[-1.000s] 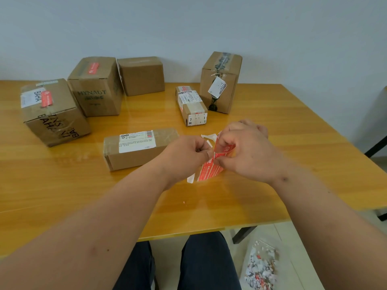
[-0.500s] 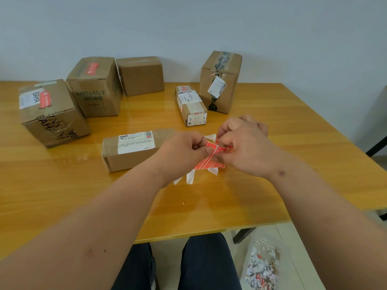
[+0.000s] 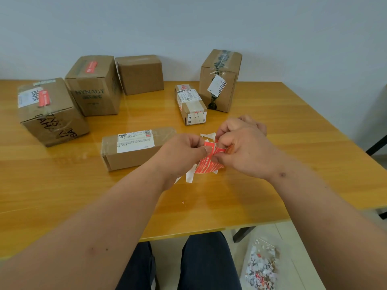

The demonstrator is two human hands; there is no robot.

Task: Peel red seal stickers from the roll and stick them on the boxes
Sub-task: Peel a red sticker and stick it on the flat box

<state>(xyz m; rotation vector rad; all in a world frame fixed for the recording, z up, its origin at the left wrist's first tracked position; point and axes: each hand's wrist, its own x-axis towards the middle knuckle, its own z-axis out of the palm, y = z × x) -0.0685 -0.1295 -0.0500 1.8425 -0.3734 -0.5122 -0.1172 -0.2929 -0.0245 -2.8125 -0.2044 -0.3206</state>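
Note:
Above the middle of the wooden table (image 3: pixel 272 185), my left hand (image 3: pixel 182 155) and my right hand (image 3: pixel 245 149) both pinch a strip of red seal stickers (image 3: pixel 207 165) on white backing. The left thumb and forefinger grip the strip's top left end; the right fingers grip the red part beside it. Just left of my hands lies a long flat box (image 3: pixel 134 149) with a white label. Two boxes at the left, the BAHA box (image 3: pixel 50 111) and the HYNAUT box (image 3: pixel 94 84), each carry a red sticker on top.
A plain box (image 3: pixel 141 74) stands at the back. A narrow labelled box (image 3: pixel 190 104) and a tall taped box (image 3: pixel 219 80) stand at the back right. A clear bag of paper scraps (image 3: pixel 261 266) lies on the floor at the right. My knees are under the table's near edge.
The sticker strip has turned from hanging steeply to lying flatter and has lifted a little between my hands. My hands stay close together over the same spot.

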